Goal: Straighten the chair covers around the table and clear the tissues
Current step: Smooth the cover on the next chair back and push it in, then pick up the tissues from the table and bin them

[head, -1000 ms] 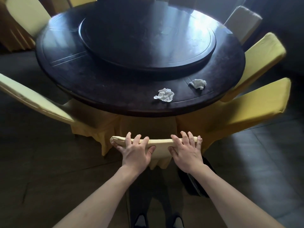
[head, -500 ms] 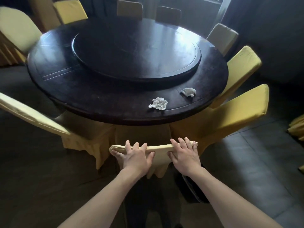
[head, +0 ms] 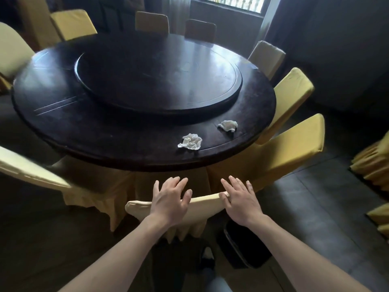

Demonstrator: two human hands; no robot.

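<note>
A chair with a pale yellow cover [head: 139, 207] stands right in front of me at the near edge of a dark round table [head: 105, 131]. My left hand [head: 170, 199] lies flat over the middle of the chair's top edge, fingers spread. My right hand [head: 240, 199] is open over the cover's right end, its thumb touching the fabric. Two crumpled white tissues lie on the table's near right part: one tissue [head: 190, 141] closer to me, the other tissue [head: 228, 125] further right.
A raised turntable [head: 160, 76] fills the table's centre. Yellow-covered chairs ring the table, two close on the right [head: 290, 157] and one on the left [head: 31, 171]. A dark bin [head: 242, 245] stands on the floor by my right forearm. More yellow fabric [head: 374, 165] lies at far right.
Both hands have loosened from gripping the chair's top edge and now lie open with fingers stretched forward. My view has lifted, showing more of the far chairs.
</note>
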